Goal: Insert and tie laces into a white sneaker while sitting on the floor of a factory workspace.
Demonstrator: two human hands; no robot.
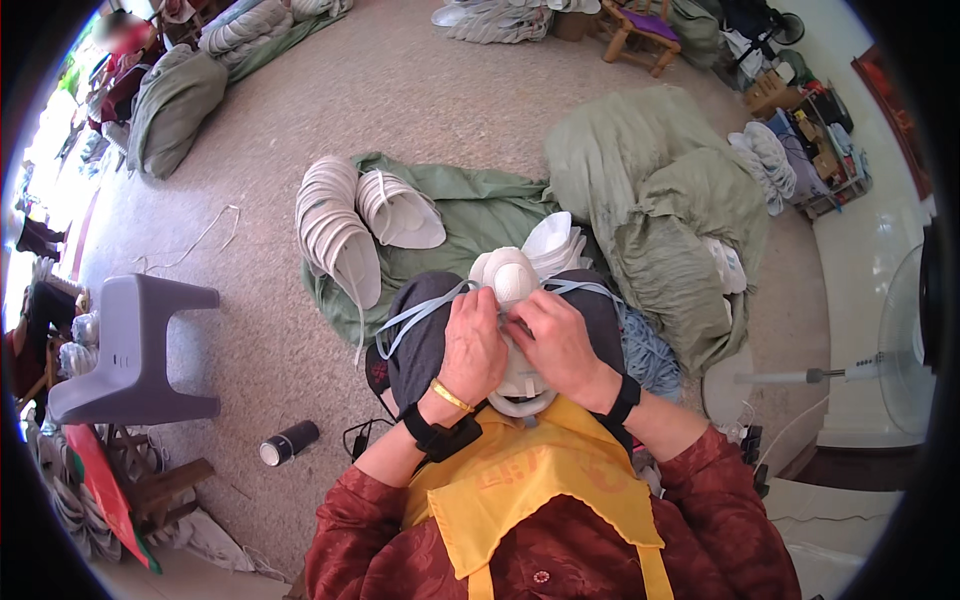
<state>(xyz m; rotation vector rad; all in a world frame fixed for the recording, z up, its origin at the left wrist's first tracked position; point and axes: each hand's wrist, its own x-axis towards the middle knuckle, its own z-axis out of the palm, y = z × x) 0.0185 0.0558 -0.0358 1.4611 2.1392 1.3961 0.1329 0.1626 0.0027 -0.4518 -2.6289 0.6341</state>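
Observation:
My left hand (472, 345) and my right hand (557, 345) are both closed on a white cup-shaped mask (507, 275) held over my lap. Pale blue straps (420, 315) run from the mask out to the left and right. More white mask cups (524, 385) show below my hands against my yellow apron (530, 480). A stack of white masks (558, 245) lies just beyond my hands on a green cloth (480, 205).
Two long stacks of nested white masks (335, 230) lie on the green cloth at left. A big green sack (670, 210) sits at right. A grey plastic stool (135, 345), a dark can (290, 442), a fan (900, 350) and cluttered shelves (820, 140) surround me.

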